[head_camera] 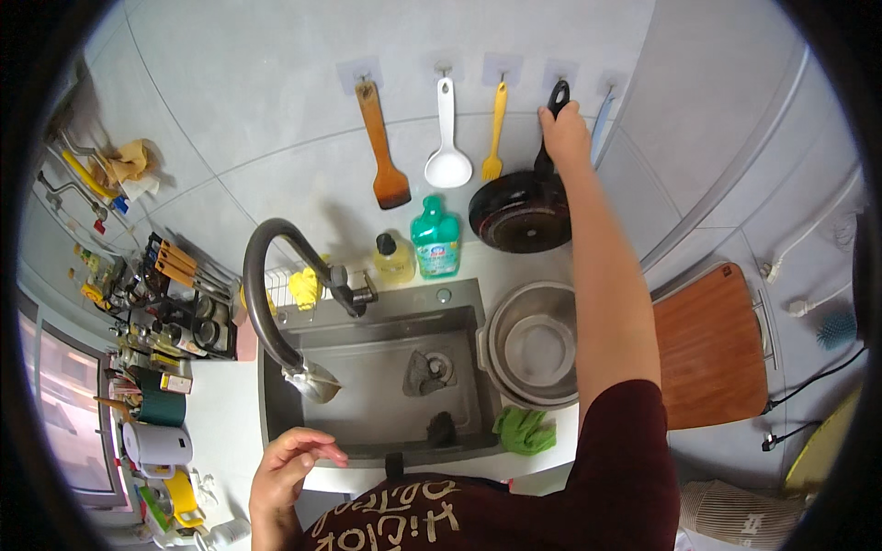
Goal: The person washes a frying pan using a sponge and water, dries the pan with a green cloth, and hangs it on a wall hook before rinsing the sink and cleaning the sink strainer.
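My right hand [568,134] grips the black handle of a frying pan [521,212] against the tiled wall. The handle's looped end lies at a wall hook, and I cannot tell whether it is hooked on. Part of the pan is hidden behind my forearm. Over the front left edge of the grey sink [386,358], my left hand [293,461] is held with fingers bent and nothing in it. To the pan's left hang a yellow fork-shaped utensil [497,131], a white ladle [448,148] and a wooden spatula [379,148].
A dark faucet [258,289] arches over the sink, which holds a grey cloth [419,375]. Metal basins [537,344] and a green cloth [525,430] lie right of it. A green bottle [437,241] and a yellow bottle [394,260] stand behind. A wooden cutting board [713,351] is at right.
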Available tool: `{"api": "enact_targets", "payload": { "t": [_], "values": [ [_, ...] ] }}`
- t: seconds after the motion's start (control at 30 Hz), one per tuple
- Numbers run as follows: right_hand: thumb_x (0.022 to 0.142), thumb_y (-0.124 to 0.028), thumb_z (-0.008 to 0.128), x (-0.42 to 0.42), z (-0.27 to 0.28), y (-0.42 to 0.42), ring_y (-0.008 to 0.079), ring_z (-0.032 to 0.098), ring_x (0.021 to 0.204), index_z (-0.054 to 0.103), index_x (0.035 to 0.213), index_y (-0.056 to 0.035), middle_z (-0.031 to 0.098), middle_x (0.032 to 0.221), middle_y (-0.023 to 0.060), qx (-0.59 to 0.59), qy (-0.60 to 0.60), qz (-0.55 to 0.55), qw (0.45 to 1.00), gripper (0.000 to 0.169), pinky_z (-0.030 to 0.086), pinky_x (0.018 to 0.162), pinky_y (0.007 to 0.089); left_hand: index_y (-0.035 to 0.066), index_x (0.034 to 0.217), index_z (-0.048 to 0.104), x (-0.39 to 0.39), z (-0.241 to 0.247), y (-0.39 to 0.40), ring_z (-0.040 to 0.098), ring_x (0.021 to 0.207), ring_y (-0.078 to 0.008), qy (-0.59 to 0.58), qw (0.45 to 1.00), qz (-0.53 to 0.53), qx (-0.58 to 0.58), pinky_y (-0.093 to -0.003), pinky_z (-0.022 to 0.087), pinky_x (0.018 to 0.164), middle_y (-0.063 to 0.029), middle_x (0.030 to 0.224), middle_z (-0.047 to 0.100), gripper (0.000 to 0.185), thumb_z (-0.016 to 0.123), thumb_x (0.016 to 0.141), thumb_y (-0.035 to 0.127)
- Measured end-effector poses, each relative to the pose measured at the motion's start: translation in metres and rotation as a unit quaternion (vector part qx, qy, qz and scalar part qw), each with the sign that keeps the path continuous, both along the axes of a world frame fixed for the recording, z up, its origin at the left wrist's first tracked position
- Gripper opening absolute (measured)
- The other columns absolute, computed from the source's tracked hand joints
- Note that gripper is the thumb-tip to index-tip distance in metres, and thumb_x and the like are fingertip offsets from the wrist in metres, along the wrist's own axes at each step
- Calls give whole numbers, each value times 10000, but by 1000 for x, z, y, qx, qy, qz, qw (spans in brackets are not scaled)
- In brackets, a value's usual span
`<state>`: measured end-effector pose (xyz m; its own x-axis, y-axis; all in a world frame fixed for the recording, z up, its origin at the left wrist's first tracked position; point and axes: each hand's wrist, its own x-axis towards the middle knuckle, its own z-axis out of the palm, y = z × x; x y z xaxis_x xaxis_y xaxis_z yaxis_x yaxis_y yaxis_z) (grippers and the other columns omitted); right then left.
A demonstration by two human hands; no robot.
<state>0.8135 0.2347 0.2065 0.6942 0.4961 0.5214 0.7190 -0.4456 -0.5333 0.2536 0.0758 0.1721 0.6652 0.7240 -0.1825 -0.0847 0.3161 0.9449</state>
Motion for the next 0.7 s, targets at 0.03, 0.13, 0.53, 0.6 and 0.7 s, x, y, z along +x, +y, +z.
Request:
{"api": "enact_targets", "payload": {
  "t": [0.03, 0.13, 0.53, 0.6, 0.7],
  "values": [
    [883, -409, 540, -3, -7, 3, 452, 598, 904, 474, 1026, 61, 622, 943, 302, 0, 3, 0, 1000, 496, 458, 813, 500, -55, 1107, 550, -2, 0, -1, 629, 938, -288, 3, 1000, 12, -8, -389, 463, 890, -201, 962, 640, 275, 523, 868, 79],
    [877, -386, 553, 2, -13, 8, 427, 610, 925, 486, 1042, 37, 638, 945, 263, -2, -8, -19, 1000, 458, 466, 831, 482, -51, 1121, 542, -3, -6, 6, 626, 941, -283, 5, 1000, 1, -7, -389, 461, 889, -192, 952, 639, 300, 542, 876, 121],
    [908, -145, 529, -175, -107, -160, 238, 598, 719, 530, 1046, -77, 599, 881, 106, 74, 95, 214, 969, 153, 476, 666, 343, -35, 1108, 551, -24, -39, 7, 629, 870, -254, 9, 1000, 7, 0, -377, 477, 848, -165, 936, 644, 286, 533, 867, 118],
    [885, -139, 536, -239, -157, -194, 339, 609, 881, 534, 1052, -86, 609, 966, 140, -12, 124, 307, 944, 175, 481, 744, 401, -18, 1093, 560, -29, -48, 7, 635, 832, -241, 25, 999, 25, 0, -357, 490, 802, -151, 901, 648, 311, 572, 872, 201],
    [871, -138, 536, -307, -234, -237, 339, 602, 883, 546, 1060, -81, 611, 979, 132, -54, 158, 361, 917, 198, 485, 742, 432, -13, 1089, 561, -40, -63, 7, 635, 835, -227, 34, 998, 39, -24, -349, 495, 802, -141, 901, 650, 298, 557, 889, 208]
  ]
}}
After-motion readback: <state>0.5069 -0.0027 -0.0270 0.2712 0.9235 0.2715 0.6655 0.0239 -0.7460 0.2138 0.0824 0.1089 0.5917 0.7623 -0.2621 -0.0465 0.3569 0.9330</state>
